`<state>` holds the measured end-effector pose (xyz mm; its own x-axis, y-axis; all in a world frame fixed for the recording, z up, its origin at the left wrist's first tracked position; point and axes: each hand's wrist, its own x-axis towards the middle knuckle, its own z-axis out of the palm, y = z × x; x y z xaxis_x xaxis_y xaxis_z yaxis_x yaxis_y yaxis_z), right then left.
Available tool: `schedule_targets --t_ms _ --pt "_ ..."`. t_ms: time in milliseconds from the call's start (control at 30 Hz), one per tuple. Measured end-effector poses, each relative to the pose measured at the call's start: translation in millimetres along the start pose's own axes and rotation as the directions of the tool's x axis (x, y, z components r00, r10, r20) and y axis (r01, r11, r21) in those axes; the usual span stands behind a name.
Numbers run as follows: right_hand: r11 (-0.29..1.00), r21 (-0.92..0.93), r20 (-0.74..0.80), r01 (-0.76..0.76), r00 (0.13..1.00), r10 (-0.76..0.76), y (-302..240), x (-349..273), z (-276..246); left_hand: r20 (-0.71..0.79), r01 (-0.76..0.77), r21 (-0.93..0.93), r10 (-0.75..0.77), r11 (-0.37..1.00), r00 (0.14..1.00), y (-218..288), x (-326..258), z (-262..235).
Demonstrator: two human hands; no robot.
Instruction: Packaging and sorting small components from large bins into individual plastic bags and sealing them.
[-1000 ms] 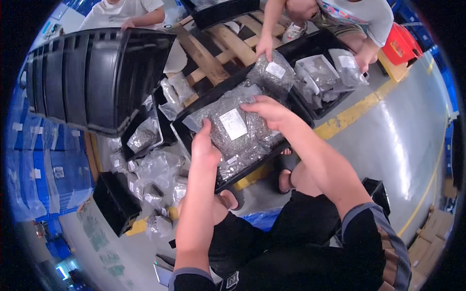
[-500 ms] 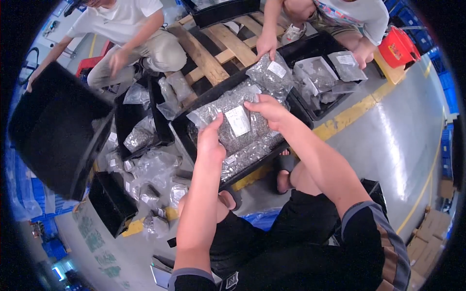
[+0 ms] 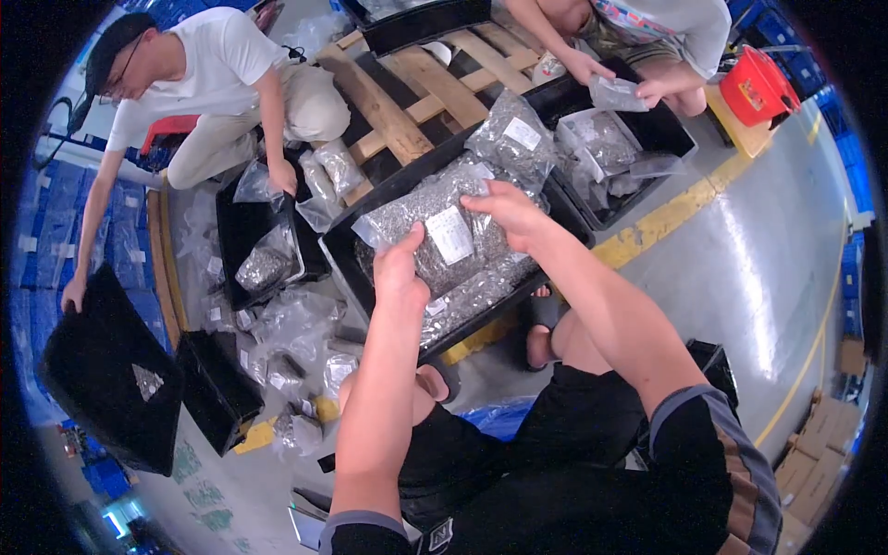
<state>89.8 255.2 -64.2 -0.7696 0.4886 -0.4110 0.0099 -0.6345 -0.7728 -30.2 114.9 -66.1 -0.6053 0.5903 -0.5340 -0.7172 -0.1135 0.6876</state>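
Both my hands grip a clear plastic bag (image 3: 407, 220) packed with small grey metal-looking parts. My left hand (image 3: 400, 270) has its thumb over the near left side of the bag, and my right hand (image 3: 514, 215) holds it by the right side. A white paper label (image 3: 450, 235) lies between my thumbs. Beneath is a black bin (image 3: 348, 268) with more filled bags; one long bag (image 3: 481, 289) lies along its near side. Another labelled bag (image 3: 514, 135) rests at the bin's far right corner. The fingers under the bag are hidden.
At left, a co-worker holds a large black bin (image 3: 102, 370). Another co-worker handles a small bag (image 3: 618, 94) over a black bin (image 3: 680, 139) at right. A wooden pallet (image 3: 407, 120) lies beyond, loose bags (image 3: 296, 319) cover the left floor, and a red bucket (image 3: 758, 85) stands far right.
The left co-worker's large bin has been lowered, and that person's other hand now reaches a smaller bin. The right co-worker has let go of the labelled bag. My hands stay nearly still.
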Motion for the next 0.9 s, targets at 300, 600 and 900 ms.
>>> schedule_targets --t_ms 300,600,900 --pt "0.999 0.011 0.006 -0.033 0.999 0.033 -16 -13 8 0.014 0.063 -0.047 -0.062 0.997 0.998 -3 0 5" --pt "0.994 -0.066 -0.124 -0.087 0.989 0.078 3 -5 10 -0.052 0.101 0.031 -0.099 0.994 0.994 7 -23 3" --pt "0.967 -0.255 -0.095 0.005 0.995 -0.031 -6 -3 -10 0.043 0.031 0.075 -0.034 0.997 0.999 -18 1 16"
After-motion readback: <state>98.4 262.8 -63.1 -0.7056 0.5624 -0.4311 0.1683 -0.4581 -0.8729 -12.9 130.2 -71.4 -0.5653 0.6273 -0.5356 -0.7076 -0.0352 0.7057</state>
